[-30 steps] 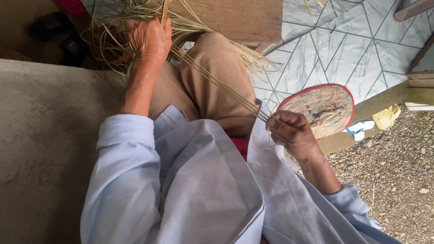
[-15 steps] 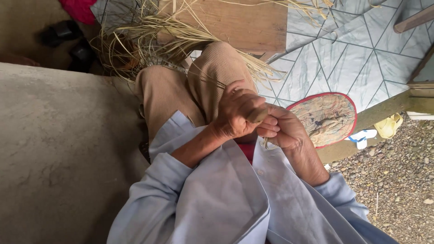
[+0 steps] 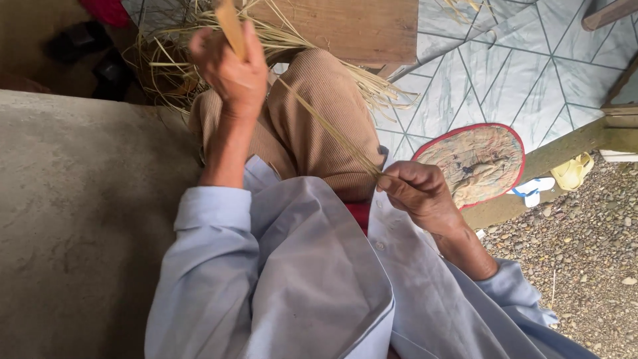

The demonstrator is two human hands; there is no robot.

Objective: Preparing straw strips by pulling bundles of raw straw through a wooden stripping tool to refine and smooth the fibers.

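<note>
**Straw strand stretched between two hands**

The left hand [image 3: 229, 70] is raised, fingers closed around a flat tan stick [image 3: 231, 26] whose top is cut off by the frame edge. A thin straw strand [image 3: 329, 129] runs from it down to the right hand [image 3: 422, 196], pinched there between thumb and fingers. A straw pile [image 3: 166, 66] lies beyond the knees, partly hidden.

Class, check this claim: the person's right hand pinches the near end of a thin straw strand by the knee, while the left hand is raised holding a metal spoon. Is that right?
Not quite. The head view shows the raised left hand gripping a flat tan wooden strip, not a metal spoon. The rest stands: the right hand pinches the near end of the thin straw strand by the knee.
</note>
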